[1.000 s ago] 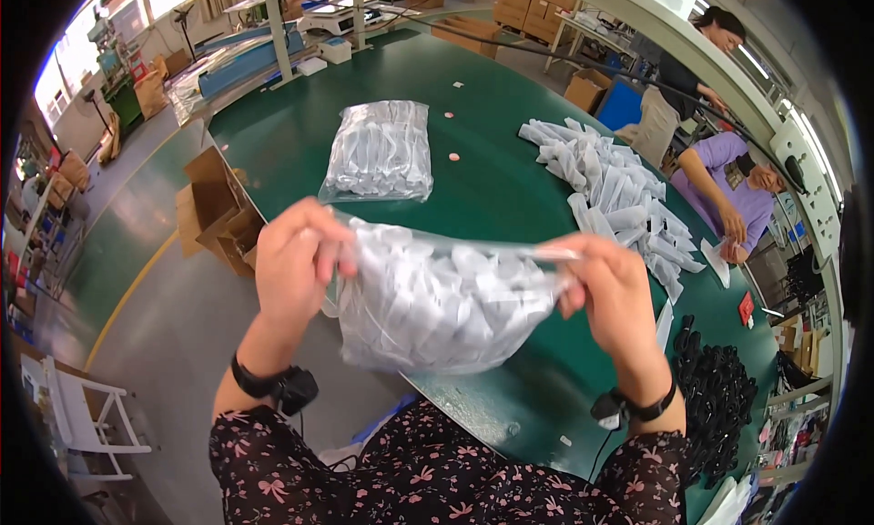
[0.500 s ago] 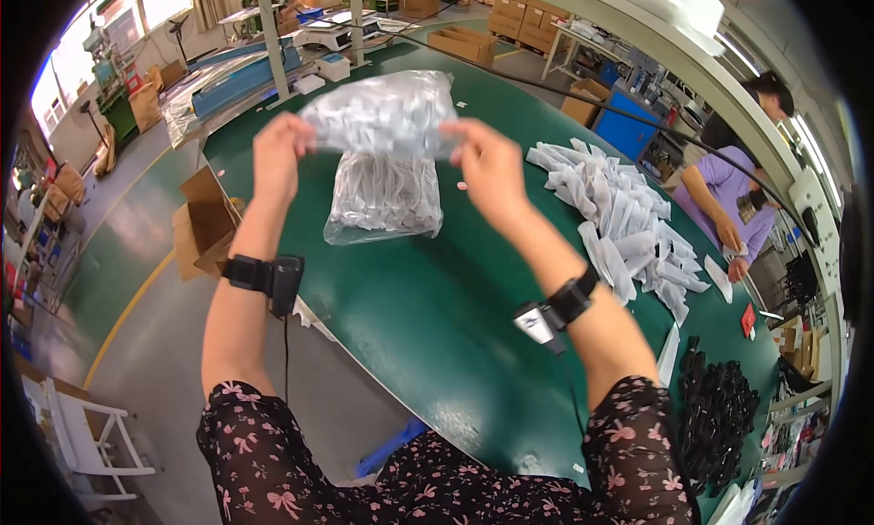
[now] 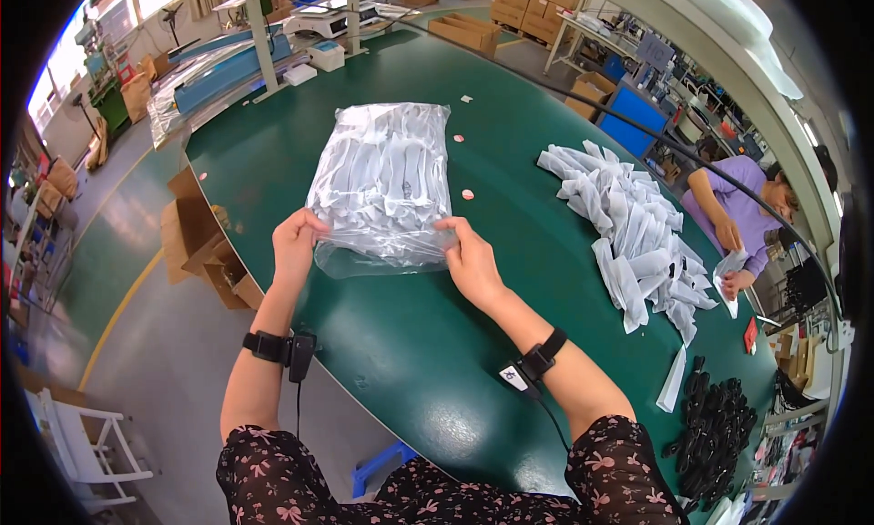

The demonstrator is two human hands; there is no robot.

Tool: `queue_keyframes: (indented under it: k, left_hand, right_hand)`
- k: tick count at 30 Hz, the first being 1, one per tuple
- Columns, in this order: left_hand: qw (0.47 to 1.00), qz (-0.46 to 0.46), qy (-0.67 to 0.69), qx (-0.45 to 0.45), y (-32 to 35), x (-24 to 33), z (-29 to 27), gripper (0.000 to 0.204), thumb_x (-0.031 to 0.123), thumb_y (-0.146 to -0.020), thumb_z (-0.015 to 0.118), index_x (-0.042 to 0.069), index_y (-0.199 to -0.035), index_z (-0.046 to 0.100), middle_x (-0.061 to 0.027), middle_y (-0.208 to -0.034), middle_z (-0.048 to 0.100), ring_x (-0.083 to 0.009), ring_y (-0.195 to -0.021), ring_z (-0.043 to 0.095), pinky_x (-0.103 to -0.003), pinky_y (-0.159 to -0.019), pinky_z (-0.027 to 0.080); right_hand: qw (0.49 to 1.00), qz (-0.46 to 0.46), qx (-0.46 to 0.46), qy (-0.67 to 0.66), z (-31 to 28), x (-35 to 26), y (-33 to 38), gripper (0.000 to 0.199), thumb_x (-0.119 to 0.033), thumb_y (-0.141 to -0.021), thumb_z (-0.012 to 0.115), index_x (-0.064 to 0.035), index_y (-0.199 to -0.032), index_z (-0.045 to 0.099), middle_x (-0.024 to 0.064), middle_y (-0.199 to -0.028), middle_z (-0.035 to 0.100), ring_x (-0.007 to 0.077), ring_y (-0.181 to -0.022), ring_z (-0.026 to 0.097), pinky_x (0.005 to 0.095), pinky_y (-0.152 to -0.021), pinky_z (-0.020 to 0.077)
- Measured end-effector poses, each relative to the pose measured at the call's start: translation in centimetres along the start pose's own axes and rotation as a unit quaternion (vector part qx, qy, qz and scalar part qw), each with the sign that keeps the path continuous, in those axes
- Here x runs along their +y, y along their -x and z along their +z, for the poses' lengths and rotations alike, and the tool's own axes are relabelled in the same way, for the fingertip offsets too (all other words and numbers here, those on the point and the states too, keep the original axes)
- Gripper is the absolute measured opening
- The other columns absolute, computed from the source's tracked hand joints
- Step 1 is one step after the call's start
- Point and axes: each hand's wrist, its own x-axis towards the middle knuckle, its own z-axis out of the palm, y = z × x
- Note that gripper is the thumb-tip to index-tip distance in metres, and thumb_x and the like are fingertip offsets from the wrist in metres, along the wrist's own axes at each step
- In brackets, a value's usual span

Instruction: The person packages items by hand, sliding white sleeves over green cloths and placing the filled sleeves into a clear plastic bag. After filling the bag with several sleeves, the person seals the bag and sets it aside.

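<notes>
A clear plastic bag [image 3: 382, 174] packed with several white-wrapped pieces lies on the green table [image 3: 437, 361] in front of me. My left hand [image 3: 299, 238] pinches the near left corner of its loose plastic. On the near right corner, my right hand [image 3: 469, 256] grips the film between thumb and fingers. The near edge of the bag is slack and see-through. A second filled bag may lie underneath, but I cannot tell. Both wrists wear black straps with small devices and cables.
To the right sits a heap of white-wrapped pieces [image 3: 633, 229], with a pile of black cords [image 3: 715, 425] nearer. A person in a purple shirt [image 3: 742, 193] handles a white wrapper at the right edge. An open cardboard box [image 3: 223, 261] stands left of the table; a metal frame post [image 3: 259, 38] rises beyond.
The filled bag held up in the air has come down toward me onto the spot where another filled bag lay. Both hands have lowered with it, still gripping its near edge.
</notes>
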Motion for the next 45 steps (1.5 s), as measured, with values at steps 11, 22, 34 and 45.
queue_keyframes:
  k: [11, 22, 34, 45]
  left_hand:
    - [0.935, 0.238, -0.256, -0.066, -7.1, 8.6, -2.7, 0.046, 0.026, -0.098, 0.05, 0.013, -0.142, 0.047, -0.0137, -0.141, 0.043, -0.0278, -0.131, 0.039, -0.037, -0.107, 0.031]
    - [0.781, 0.17, -0.51, -0.318, -11.4, 5.3, 4.5, 0.061, 0.056, -0.1, 0.028, 0.024, -0.152, 0.026, -0.0117, -0.16, 0.016, -0.031, -0.148, 0.01, -0.057, -0.118, 0.007]
    - [0.751, 0.129, -0.54, -0.357, -14.4, 7.6, 6.5, 0.061, 0.053, -0.1, 0.033, 0.022, -0.152, 0.028, -0.0101, -0.16, 0.019, -0.031, -0.148, 0.011, -0.06, -0.116, 0.009]
    - [0.771, 0.129, -0.537, -0.317, -14.1, 3.6, 5.4, 0.07, 0.046, -0.097, 0.045, 0.009, -0.152, 0.023, -0.021, -0.159, 0.013, -0.0385, -0.147, 0.012, -0.055, -0.116, 0.012]
  right_hand:
    - [0.996, -0.037, 0.03, 0.077, 0.8, 1.0, 0.0, 0.032, 0.01, -0.076, 0.044, -0.0017, -0.105, 0.052, 0.0191, -0.097, 0.057, 0.0376, -0.093, 0.058, 0.0429, -0.081, 0.0485]
    - [0.985, 0.07, -0.034, 0.157, -2.8, -2.3, -2.5, 0.021, -0.009, -0.088, 0.049, 0.0005, -0.105, 0.057, 0.0189, -0.092, 0.066, 0.036, -0.08, 0.065, 0.0422, -0.075, 0.052]
    - [0.994, 0.011, -0.056, 0.097, 0.7, 2.9, -7.4, 0.059, -0.03, -0.101, 0.04, 0.0007, -0.149, 0.024, 0.0285, -0.153, 0.023, 0.0398, -0.144, 0.02, 0.0419, -0.117, 0.0207]
    - [0.984, 0.049, -0.16, 0.069, -5.0, -4.0, -0.9, 0.051, -0.035, -0.095, 0.053, -0.0018, -0.133, 0.047, 0.0273, -0.14, 0.04, 0.04, -0.126, 0.045, 0.0449, -0.105, 0.0388]
